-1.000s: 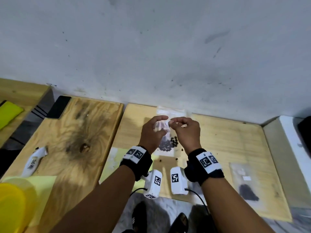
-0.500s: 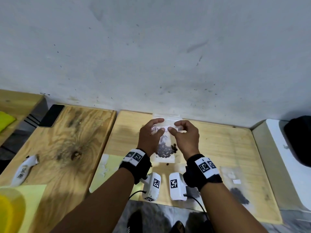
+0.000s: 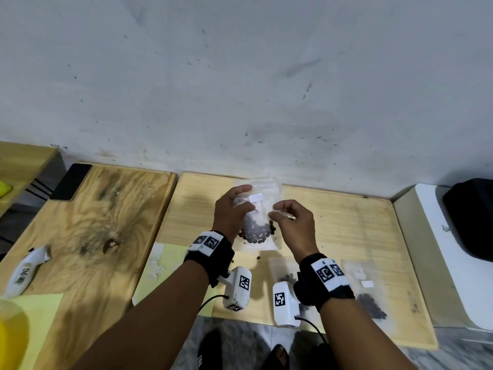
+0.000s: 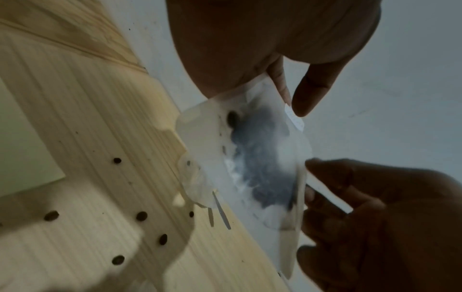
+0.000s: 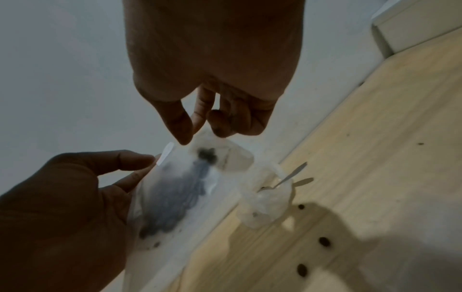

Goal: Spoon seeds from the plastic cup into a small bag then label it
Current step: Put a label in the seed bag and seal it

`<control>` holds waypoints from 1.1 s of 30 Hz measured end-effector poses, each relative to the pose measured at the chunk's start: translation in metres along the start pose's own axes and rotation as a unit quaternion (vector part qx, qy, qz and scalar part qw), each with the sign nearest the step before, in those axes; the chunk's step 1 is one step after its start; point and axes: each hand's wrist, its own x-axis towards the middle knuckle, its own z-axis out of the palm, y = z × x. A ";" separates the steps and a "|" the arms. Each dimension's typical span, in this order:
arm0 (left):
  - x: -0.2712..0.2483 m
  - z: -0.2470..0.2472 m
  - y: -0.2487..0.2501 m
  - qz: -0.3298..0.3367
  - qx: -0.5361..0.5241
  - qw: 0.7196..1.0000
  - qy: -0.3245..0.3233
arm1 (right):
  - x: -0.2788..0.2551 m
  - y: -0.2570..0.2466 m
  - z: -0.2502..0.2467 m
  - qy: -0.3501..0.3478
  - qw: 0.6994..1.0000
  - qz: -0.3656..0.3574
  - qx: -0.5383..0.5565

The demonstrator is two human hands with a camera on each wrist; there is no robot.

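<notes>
A small clear bag [image 3: 262, 237] with dark seeds in its bottom hangs over the pale wooden table [image 3: 352, 222], held between both hands. My left hand [image 3: 250, 198] pinches its upper left part, thumb by a white label [image 3: 256, 197] stuck on the bag. In the left wrist view that label [image 4: 295, 119] sits under my left hand [image 4: 291, 106]. My right hand [image 3: 274, 210] pinches the bag's right edge, and in the right wrist view the right hand [image 5: 192, 136] grips the corner. A crumpled clear plastic cup [image 5: 271, 199] with a spoon [image 5: 291, 174] stands behind.
Loose seeds [image 4: 141, 216] lie on the table under the bag. Two filled bags [image 3: 370, 297] lie at the right front. A yellow sheet [image 3: 173, 260], a white tube [image 3: 26, 271], a black phone [image 3: 70, 181] and a yellow container [image 3: 10, 337] are to the left; a white appliance [image 3: 453, 249] is right.
My hands, close together at the bag's top before, have drawn apart. The right hand went to the right edge, and the white label now shows on the bag.
</notes>
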 end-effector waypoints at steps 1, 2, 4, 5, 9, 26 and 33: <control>0.002 0.004 -0.004 -0.008 -0.002 1.000 -0.003 | -0.001 0.005 -0.006 -0.011 1.000 0.016 -0.003; 0.004 0.011 -0.008 -0.017 -0.002 1.000 -0.010 | -0.001 0.012 -0.014 -0.020 0.999 0.034 -0.008; 0.004 0.024 -0.017 -0.037 0.010 0.999 -0.024 | -0.002 0.025 -0.029 -0.023 0.998 0.065 -0.012; 0.002 0.035 -0.022 -0.041 0.020 0.998 -0.031 | -0.001 0.032 -0.039 -0.011 0.997 0.075 -0.012; -0.010 0.070 -0.061 -0.062 0.071 0.995 -0.021 | -0.001 0.061 -0.083 0.046 0.994 0.103 -0.009; -0.083 0.224 -0.174 -0.316 0.156 0.899 -0.260 | -0.027 0.178 -0.236 0.079 0.924 0.253 -0.276; -0.090 0.220 -0.181 -0.311 0.214 0.889 -0.258 | -0.037 0.182 -0.231 0.064 0.903 0.257 -0.337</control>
